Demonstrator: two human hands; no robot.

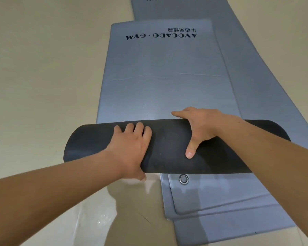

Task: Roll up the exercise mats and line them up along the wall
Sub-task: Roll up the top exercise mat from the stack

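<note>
The roll lies crosswise in the near middle, at the near end of its own flat mat, which stretches away behind it. The left hand grips the roll's left half and the right hand its right half. Stacked mats lie beneath, jutting out right and nearer, on the floor; another mat lies farthest.

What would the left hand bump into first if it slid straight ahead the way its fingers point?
The left hand grips the dark roll, fingers pointing away. Going straight on, it would likely leave the roll's top and meet the flat grey mat beyond; nothing else shows in that line.
</note>
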